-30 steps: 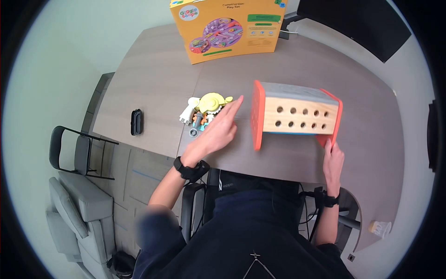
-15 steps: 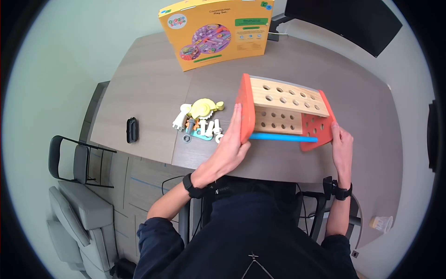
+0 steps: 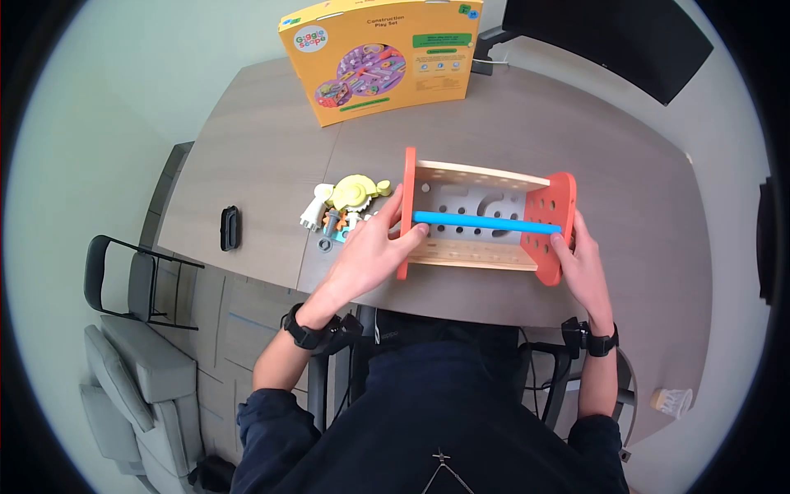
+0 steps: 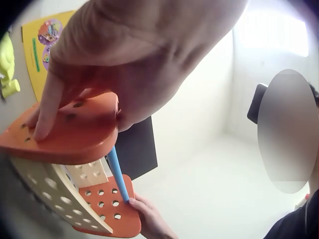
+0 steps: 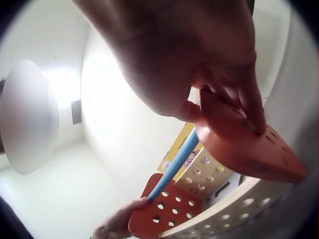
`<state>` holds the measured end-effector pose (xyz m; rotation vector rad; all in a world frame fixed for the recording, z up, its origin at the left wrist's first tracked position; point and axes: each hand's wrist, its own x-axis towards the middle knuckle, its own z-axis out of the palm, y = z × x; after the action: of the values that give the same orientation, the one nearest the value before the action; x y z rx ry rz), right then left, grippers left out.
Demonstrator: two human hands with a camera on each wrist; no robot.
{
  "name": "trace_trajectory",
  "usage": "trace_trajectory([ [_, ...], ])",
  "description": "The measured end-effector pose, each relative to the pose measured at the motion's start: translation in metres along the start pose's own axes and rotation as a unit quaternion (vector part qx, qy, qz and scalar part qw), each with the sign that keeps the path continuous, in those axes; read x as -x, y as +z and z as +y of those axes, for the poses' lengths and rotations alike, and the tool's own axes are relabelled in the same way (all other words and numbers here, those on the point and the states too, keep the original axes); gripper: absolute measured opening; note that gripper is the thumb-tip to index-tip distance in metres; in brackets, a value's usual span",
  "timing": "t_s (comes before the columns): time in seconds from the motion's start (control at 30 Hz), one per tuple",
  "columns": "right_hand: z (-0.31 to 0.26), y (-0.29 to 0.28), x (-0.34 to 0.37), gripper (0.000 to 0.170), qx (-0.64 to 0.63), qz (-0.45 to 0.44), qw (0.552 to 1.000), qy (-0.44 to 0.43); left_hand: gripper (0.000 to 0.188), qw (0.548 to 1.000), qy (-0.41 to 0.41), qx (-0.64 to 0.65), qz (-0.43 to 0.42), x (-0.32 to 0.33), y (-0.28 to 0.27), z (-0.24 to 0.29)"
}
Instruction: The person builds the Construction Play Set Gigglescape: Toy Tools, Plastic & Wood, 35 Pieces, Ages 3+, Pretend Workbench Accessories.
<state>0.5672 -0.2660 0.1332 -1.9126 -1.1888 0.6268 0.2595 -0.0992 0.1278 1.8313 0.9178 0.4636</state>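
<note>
Toy workbench point(image 3: 473, 202) between both hands at counter point(image 3: 642, 189), contact underneath unclear. Perforated red end panels point(image 3: 539, 202), pale wood slats point(image 3: 477, 255), smooth blue rod point(image 3: 485, 221). Left hand point(image 3: 370, 251), right hand point(image 3: 586, 263) each partly closed, gripping one panel. Left hides some plastic toy parts point(image 3: 354, 193). Yellow box point(image 3: 448, 74) top cropped.

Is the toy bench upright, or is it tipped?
The bench is tipped: its open underside, crossed by the blue rod, shows in the head view; the left hand and right hand grip its red end panels.
</note>
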Motion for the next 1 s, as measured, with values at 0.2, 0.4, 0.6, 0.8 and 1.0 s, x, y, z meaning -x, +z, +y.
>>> trace_trajectory([
  [0.2,0.026,0.0,-0.022,0.048,0.051,-0.005,0.998,-0.03,0.065,0.996,-0.059,-0.05,-0.039,-0.012,-0.004,0.0],
  [0.4,0.026,0.004,-0.036,0.047,0.084,0.008,0.996,-0.008,0.054,0.992,-0.091,-0.034,-0.075,-0.027,-0.014,-0.019],
  [0.6,0.029,0.004,-0.043,0.046,0.1,0.017,0.995,0.011,0.024,0.926,0.078,-0.349,0.122,-0.006,-0.035,-0.067],
  [0.8,-0.008,0.008,-0.028,0.036,0.179,0.197,0.951,-0.156,0.017,0.893,0.087,-0.441,0.018,0.017,0.003,-0.106],
  [1.0,-0.055,0.028,0.022,0.021,0.103,0.01,0.971,-0.217,0.019,0.859,0.123,-0.493,0.062,0.013,0.03,-0.15],
])
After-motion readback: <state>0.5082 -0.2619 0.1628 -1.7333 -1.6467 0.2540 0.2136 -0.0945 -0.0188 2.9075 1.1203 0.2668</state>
